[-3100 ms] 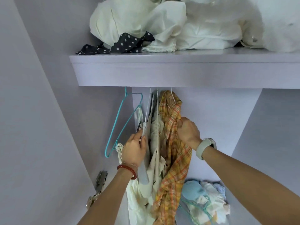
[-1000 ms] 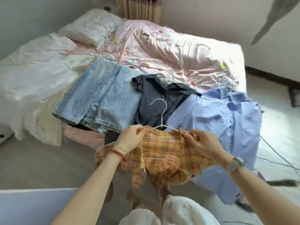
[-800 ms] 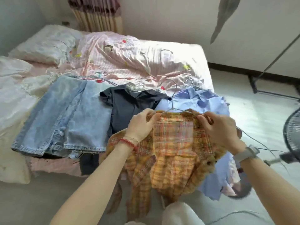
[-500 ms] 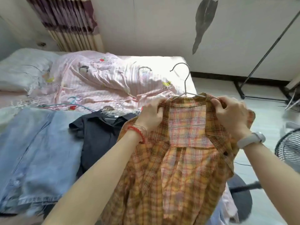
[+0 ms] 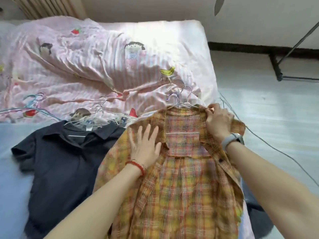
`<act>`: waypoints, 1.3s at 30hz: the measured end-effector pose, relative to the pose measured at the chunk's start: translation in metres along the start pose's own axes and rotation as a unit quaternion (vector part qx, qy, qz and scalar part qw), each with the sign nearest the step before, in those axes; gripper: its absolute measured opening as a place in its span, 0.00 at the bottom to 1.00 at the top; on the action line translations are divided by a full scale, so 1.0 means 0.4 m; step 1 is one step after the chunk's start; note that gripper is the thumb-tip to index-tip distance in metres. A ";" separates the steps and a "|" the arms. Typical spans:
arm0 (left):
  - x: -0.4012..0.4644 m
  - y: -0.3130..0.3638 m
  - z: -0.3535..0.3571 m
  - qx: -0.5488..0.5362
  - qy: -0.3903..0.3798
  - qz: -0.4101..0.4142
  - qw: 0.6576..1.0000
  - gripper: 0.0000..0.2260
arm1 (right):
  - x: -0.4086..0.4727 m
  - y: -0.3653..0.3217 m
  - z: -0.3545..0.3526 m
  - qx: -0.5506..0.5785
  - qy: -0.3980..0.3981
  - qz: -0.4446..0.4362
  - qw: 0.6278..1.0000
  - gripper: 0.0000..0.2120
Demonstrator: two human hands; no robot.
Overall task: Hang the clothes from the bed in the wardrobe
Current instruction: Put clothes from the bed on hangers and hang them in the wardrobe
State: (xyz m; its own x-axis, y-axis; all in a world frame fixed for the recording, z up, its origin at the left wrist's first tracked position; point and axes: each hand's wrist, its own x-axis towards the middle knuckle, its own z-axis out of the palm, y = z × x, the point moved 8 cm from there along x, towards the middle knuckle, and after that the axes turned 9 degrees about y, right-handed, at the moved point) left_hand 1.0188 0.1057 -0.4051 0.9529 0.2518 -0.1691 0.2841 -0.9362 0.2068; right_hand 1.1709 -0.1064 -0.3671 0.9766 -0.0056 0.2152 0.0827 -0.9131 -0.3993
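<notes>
An orange plaid shirt (image 5: 183, 183) lies spread on the bed's right side with a silver wire hanger (image 5: 181, 102) inside its collar. My left hand (image 5: 145, 144) presses flat on the shirt's left shoulder, fingers straight. My right hand (image 5: 218, 120) pinches the collar at the right shoulder. A dark navy polo shirt (image 5: 63, 163) lies to the left, also on a wire hanger (image 5: 89, 119). Pale denim (image 5: 10, 169) shows at the far left edge.
The bed carries a rumpled pink cartoon-print sheet (image 5: 89, 66). Loose wire hangers (image 5: 179, 90) lie just beyond the plaid collar. A cable (image 5: 276, 149) runs across the pale floor on the right, and a black stand (image 5: 278, 66) rises at the far right.
The plaid shirt, held up in the air by both hands half a second ago, now lies flat on the bed. My left hand has let go of the collar and flattened onto the shoulder.
</notes>
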 end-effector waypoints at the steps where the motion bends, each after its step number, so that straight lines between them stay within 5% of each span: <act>1: -0.004 -0.013 0.056 0.016 -0.021 0.001 1.000 0.26 | 0.001 0.015 0.049 -0.017 -0.019 0.002 1.000 0.11; 13: 0.050 -0.066 0.204 0.027 -0.081 0.017 0.996 0.23 | -0.102 0.011 0.257 -0.063 -0.139 0.003 0.988 0.23; 21: -0.062 -0.278 -0.067 0.028 0.073 -0.072 0.994 0.23 | -0.278 -0.369 0.215 -0.001 -0.182 -0.161 0.970 0.24; 30: -0.770 -0.758 -0.268 0.001 0.156 -0.349 0.924 0.22 | -0.823 -0.895 0.046 0.095 -0.235 -0.368 0.894 0.20; 35: -1.323 -0.935 -0.341 0.000 0.218 -0.476 0.852 0.19 | -1.251 -1.158 -0.091 0.182 -0.263 -0.508 0.800 0.16; 39: -1.761 -0.986 -0.384 0.037 0.276 -0.580 0.765 0.16 | -1.646 -1.312 -0.189 0.202 -0.313 -0.622 0.689 0.17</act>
State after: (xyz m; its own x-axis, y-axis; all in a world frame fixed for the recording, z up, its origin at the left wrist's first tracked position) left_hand 0.2520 0.3354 -0.2195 -0.0308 0.9706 0.2386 0.9858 -0.0099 0.1675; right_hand 0.4697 0.3456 -0.2319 -0.0153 0.9713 0.2375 0.8578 0.1348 -0.4960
